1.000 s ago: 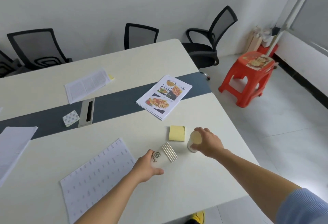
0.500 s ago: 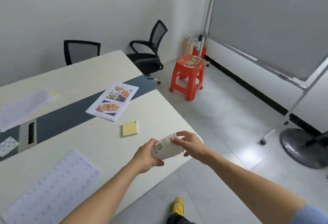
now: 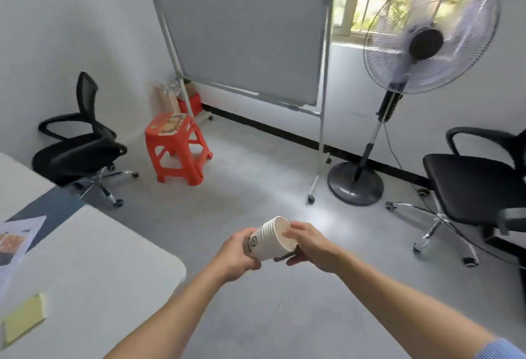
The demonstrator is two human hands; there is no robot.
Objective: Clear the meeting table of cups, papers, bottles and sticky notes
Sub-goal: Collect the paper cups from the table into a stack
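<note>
A stack of white paper cups (image 3: 270, 240), nested and tipped on its side with the mouth facing right, hangs over the floor to the right of the table. My left hand (image 3: 234, 253) grips the stack's base end. Fingers of my right hand (image 3: 308, 243) hold the rim at the open end. The white meeting table (image 3: 94, 262) fills the lower left. On it lie a yellow sticky-note pad (image 3: 24, 320) near the bottom left corner and a printed food leaflet (image 3: 14, 240) at the left edge, partly cut off.
On the floor stand a red plastic stool (image 3: 176, 150), a black office chair (image 3: 76, 148) at left, a wheeled whiteboard (image 3: 242, 31), a standing fan (image 3: 427, 39) with round base (image 3: 354, 183), and another black chair (image 3: 478, 185) at right.
My view has swung right, away from the table toward the floor and fan. The single cup went into the stack, and both hands carried the stack off the table edge.
</note>
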